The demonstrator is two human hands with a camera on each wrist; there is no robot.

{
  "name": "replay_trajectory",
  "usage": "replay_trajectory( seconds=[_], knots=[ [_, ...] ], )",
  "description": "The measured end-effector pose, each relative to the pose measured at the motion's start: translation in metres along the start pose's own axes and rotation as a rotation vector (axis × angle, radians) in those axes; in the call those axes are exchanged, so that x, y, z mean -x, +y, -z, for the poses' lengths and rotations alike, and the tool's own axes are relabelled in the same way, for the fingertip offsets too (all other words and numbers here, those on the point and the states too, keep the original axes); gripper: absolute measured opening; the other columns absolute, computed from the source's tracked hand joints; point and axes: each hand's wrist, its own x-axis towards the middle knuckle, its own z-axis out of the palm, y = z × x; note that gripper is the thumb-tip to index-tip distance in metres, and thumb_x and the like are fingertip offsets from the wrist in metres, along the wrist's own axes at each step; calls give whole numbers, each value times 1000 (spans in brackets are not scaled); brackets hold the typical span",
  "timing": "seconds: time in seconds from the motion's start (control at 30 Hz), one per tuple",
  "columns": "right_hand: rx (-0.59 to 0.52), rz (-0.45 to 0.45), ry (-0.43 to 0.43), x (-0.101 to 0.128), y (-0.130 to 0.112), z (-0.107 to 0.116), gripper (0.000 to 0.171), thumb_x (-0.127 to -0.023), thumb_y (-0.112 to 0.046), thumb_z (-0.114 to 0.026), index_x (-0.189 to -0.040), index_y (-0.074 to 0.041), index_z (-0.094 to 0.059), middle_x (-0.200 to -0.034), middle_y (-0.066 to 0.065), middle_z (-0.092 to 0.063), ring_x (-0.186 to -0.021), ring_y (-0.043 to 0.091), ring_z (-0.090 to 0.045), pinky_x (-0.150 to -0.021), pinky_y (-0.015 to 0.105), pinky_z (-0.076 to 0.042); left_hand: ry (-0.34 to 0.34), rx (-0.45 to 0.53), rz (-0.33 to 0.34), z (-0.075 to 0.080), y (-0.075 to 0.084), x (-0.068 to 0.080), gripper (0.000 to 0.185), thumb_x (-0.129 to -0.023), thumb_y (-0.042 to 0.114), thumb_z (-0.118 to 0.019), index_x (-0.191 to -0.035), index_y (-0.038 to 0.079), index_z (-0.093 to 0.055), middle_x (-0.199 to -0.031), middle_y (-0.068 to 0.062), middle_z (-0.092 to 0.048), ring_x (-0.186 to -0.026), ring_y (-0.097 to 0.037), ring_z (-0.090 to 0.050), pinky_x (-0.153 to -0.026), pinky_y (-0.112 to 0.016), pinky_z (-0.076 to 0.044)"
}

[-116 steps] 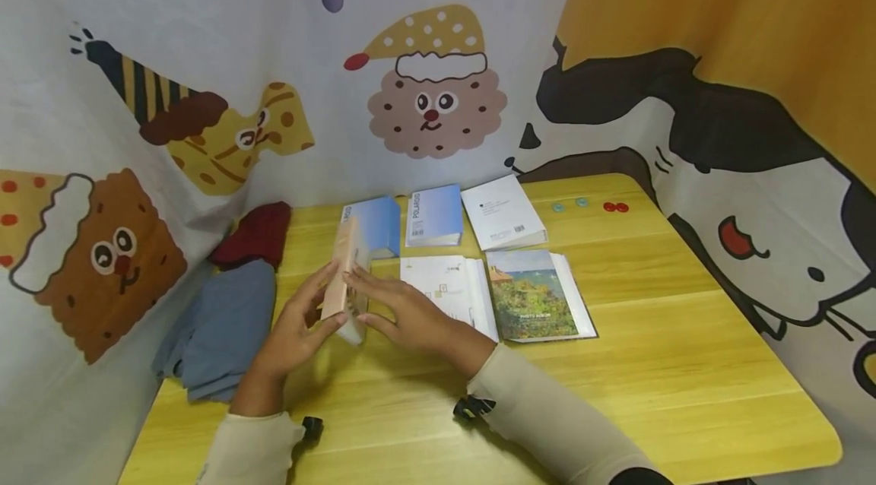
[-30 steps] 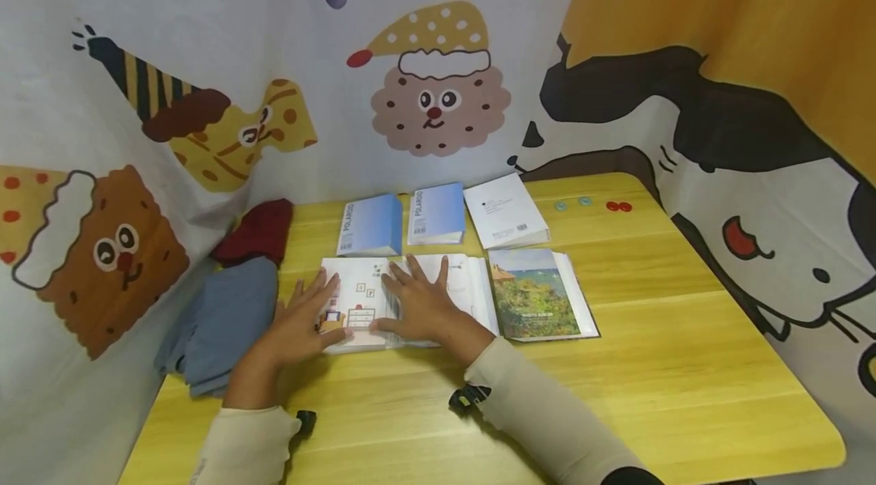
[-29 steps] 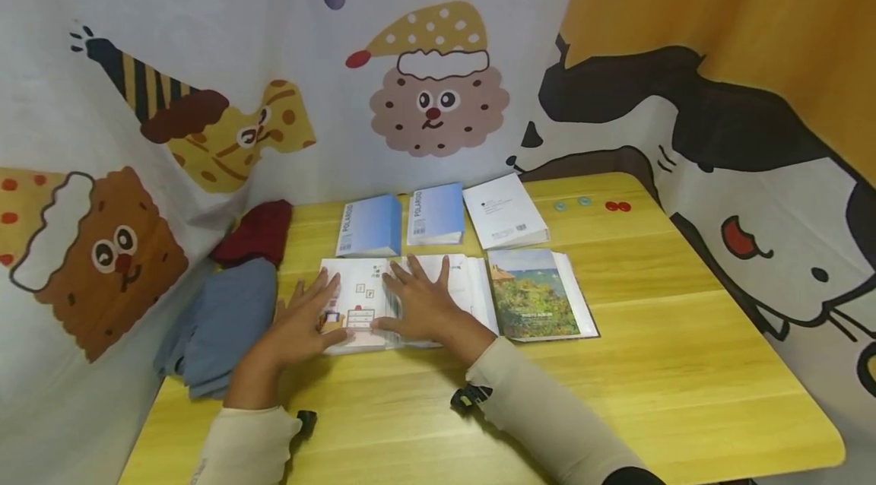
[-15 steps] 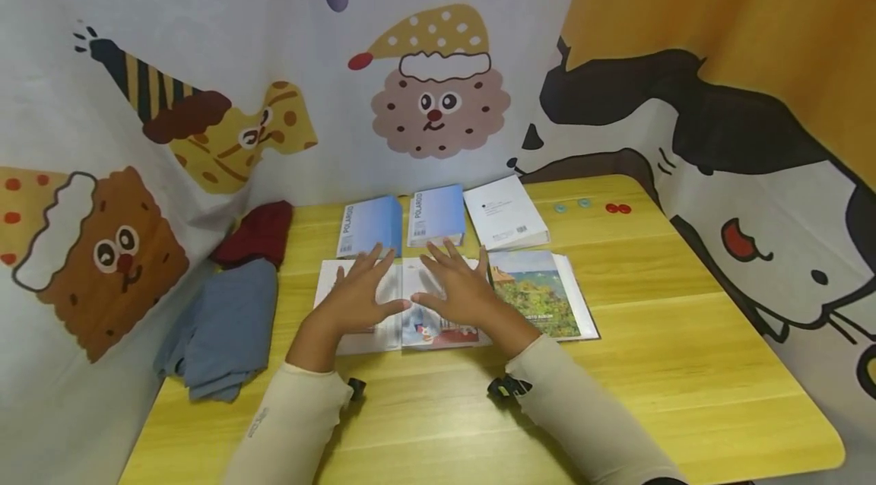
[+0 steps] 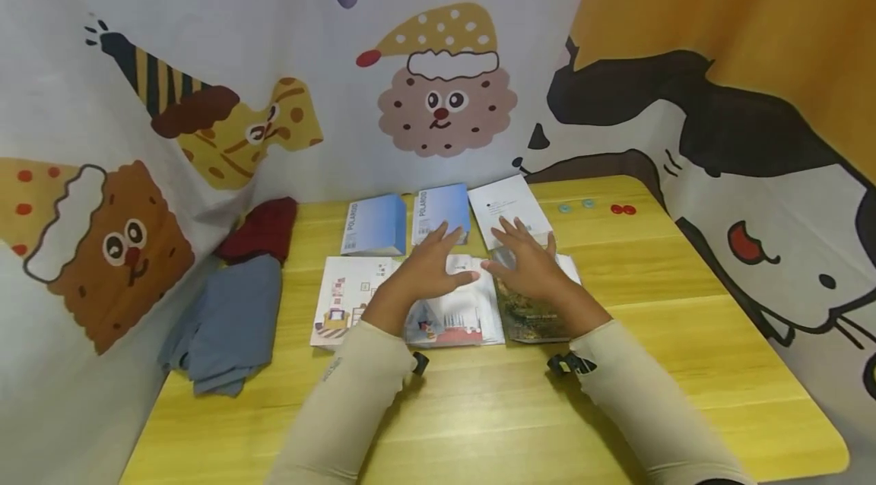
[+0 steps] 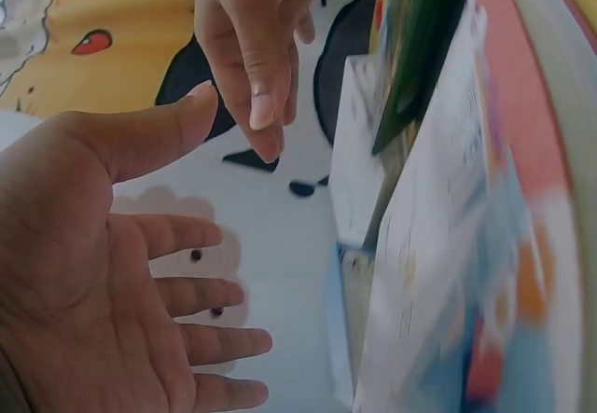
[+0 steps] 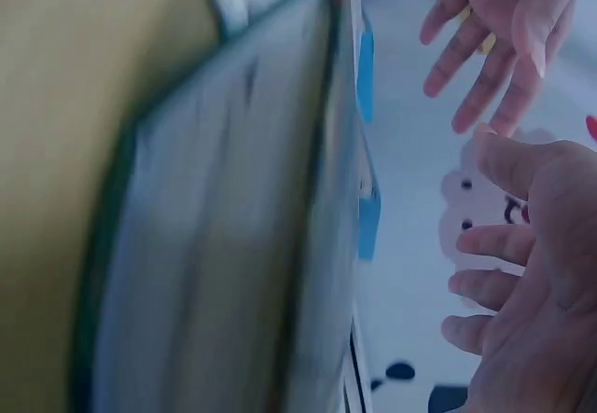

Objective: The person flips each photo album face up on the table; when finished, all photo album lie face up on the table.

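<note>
With fingers spread, my left hand (image 5: 424, 271) hovers above the middle white photo album (image 5: 455, 329), partly covering it. My right hand (image 5: 537, 264), also spread and holding nothing, is over the photo album with a painted landscape cover (image 5: 530, 321). Both wrist views show a gap between the hands and the albums. A third white album (image 5: 335, 299) with drawings of a room lies flat at the left end of this front row, its right part hidden by the left arm. The fingertips overlap the back row in the head view.
Behind stand two blue albums, one at left (image 5: 376, 223) and one in the middle (image 5: 448, 207), and a white-covered one (image 5: 513, 204). Folded grey-blue cloth (image 5: 236, 318) and a dark red cloth (image 5: 267, 230) lie left. Small red (image 5: 623, 209) and light blue buttons (image 5: 576, 206) lie far right.
Both hands first held the left white album upright, then it was laid flat in the front row with the hands on it. Since then both hands have come off it and moved right.
</note>
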Motion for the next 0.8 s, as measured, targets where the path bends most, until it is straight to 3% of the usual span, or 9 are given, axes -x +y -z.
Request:
replay_trajectory(
  seconds=[0.3,0.53,0.63,0.8],
  knots=[
    [35,-65,-73,-10,42,35,81,-107,-48,-67,-172,-12,-35,-184,21,-12,-169,54,-9,-118,94,3,-94,100,11,-10,23,-46,95,-105,52,-70,-178,21,-17,-185,-20,-1,-171,-45,-14,-133,-69,-25],
    [17,-84,-123,-24,63,54,86,-108,-52,-64,-173,-9,-29,-182,30,-9,-163,64,-16,-118,94,-10,-128,134,56,-22,31,-70,94,-105,52,-69,-177,17,-19,-185,-21,-5,-172,-41,-11,-137,-65,-20],
    [-31,-102,-151,-27,73,59,87,-108,-52,-63,-174,-8,-27,-181,33,-7,-162,65,-16,-121,89,-17,-109,85,80,-30,37,-74,93,-106,52,-69,-177,19,-20,-185,-18,-7,-172,-40,-13,-137,-62,-23],
    [-98,-114,-189,-34,85,61,88,-110,-52,-62,-174,-7,-24,-180,36,-4,-164,64,-9,-126,83,-19,-14,5,83,-41,49,-77,89,-106,52,-69,-176,21,-24,-185,-15,-13,-172,-36,-15,-135,-59,-30]
  ],
)
